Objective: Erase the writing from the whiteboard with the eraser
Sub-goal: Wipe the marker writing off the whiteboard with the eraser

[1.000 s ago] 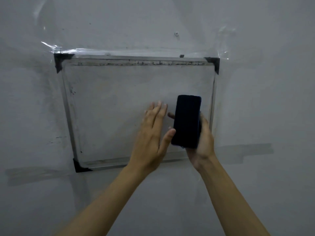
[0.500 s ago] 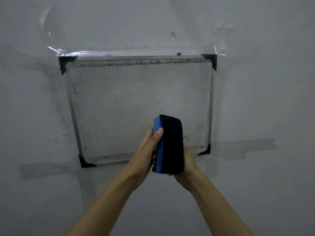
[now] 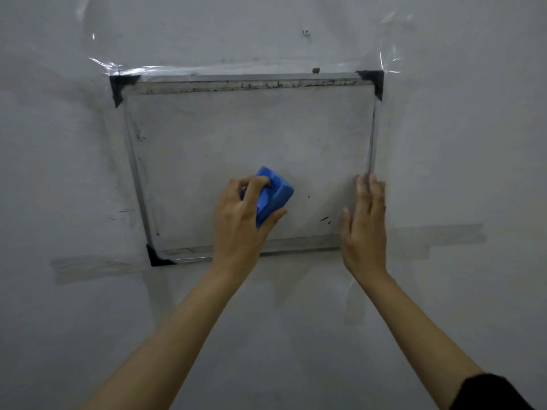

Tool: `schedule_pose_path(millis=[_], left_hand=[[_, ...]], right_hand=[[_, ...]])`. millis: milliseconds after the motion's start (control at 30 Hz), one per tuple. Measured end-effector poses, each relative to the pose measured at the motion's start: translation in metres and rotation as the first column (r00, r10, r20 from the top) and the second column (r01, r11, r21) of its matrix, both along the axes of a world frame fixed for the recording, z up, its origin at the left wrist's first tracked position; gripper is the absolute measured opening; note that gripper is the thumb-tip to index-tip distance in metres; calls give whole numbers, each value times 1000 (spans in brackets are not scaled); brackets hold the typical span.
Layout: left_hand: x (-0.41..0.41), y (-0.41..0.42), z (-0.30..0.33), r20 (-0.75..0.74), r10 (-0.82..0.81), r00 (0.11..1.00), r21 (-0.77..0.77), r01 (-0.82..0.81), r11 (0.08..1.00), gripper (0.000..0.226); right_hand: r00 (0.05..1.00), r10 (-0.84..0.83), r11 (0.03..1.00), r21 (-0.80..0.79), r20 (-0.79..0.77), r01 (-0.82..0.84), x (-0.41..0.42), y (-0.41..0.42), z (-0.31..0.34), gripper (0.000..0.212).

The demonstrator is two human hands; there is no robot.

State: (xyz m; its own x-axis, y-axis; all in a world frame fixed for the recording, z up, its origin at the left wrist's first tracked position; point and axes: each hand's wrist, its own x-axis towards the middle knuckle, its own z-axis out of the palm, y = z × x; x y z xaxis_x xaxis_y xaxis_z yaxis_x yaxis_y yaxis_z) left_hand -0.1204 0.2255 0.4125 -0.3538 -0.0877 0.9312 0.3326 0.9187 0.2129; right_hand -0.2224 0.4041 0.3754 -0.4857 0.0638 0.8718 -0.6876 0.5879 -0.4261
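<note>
A metal-framed whiteboard (image 3: 251, 134) with black corner pieces is fixed to a grey wall. My left hand (image 3: 241, 220) grips a blue eraser (image 3: 273, 193) and holds it against the lower middle of the board. A few short black marks (image 3: 325, 218) sit on the board to the right of the eraser, plus a tiny dot (image 3: 309, 197). My right hand (image 3: 364, 223) lies flat with fingers apart over the board's lower right corner and right frame edge, hiding that corner.
Clear tape (image 3: 118, 66) runs along the board's top edge onto the wall. Grey tape strips (image 3: 438, 236) sit on the wall at the lower left and lower right. Small smudges mark the board's left edge (image 3: 139, 137). A screw (image 3: 306, 31) sits above.
The eraser passed from my right hand to my left and turned pad-side to the board. My right hand let go and moved right onto the board's lower right corner.
</note>
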Motion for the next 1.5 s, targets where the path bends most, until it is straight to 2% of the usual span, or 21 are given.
schedule_pose_path(millis=[100, 167, 367, 567, 633, 733, 833, 900, 1033, 1067, 1167, 1233, 1300, 1400, 1500], left_hand=[[-20, 2, 6, -116, 289, 950, -258, -310, 915, 43], [-29, 10, 4, -176, 370, 912, -320, -408, 855, 34], [-31, 15, -17, -145, 277, 950, -562, -310, 767, 35], [-46, 27, 37, -229, 284, 931, -436, -359, 825, 26], [-49, 29, 27, -239, 248, 939, -469, -335, 817, 25], [-44, 26, -5, -170, 175, 970, -608, -243, 756, 26], [-40, 21, -2, -112, 153, 982, -664, -188, 724, 27], [-40, 22, 17, -126, 142, 982, -602, -190, 775, 28], [-48, 21, 37, -180, 144, 973, -421, -208, 883, 66], [-48, 23, 30, -201, 147, 969, -399, -218, 891, 65], [-46, 29, -7, -232, 99, 968, -464, -200, 863, 34], [-41, 30, -25, -177, 60, 982, -547, -148, 824, 36], [-40, 28, -25, -150, 55, 987, -562, -130, 817, 42], [-45, 35, -8, -129, 105, 986, -456, -153, 877, 58], [-56, 46, 4, -183, 124, 975, -358, -183, 915, 53]], right_hand=[[999, -5, 990, 138, -49, 12, -19, 6, -12, 67], [997, -8, 983, 182, -73, 21, -26, 9, -18, 69], [998, 7, 985, 173, -69, 5, -31, 8, -20, 70], [996, 19, 983, 184, -83, -3, -32, 10, -19, 69], [996, 10, 982, 186, -87, 7, -33, 9, -20, 68], [996, 11, 982, 187, -89, 6, -33, 9, -20, 68], [996, 10, 980, 198, -88, 8, -32, 13, -20, 70], [995, 8, 977, 213, -98, 13, -31, 14, -19, 69], [995, -16, 976, 213, -102, 38, -29, 13, -18, 67], [995, -12, 976, 214, -101, 33, -29, 14, -18, 68], [995, 17, 978, 209, -95, 3, -27, 17, -16, 77], [995, 52, 982, 187, -81, -36, -24, 19, -15, 87], [994, 99, 984, 153, -55, -90, -22, 21, -13, 94], [990, 136, 988, 83, -27, -133, -18, 20, -12, 94], [991, 130, 991, -11, -14, -130, -17, 19, -12, 88]])
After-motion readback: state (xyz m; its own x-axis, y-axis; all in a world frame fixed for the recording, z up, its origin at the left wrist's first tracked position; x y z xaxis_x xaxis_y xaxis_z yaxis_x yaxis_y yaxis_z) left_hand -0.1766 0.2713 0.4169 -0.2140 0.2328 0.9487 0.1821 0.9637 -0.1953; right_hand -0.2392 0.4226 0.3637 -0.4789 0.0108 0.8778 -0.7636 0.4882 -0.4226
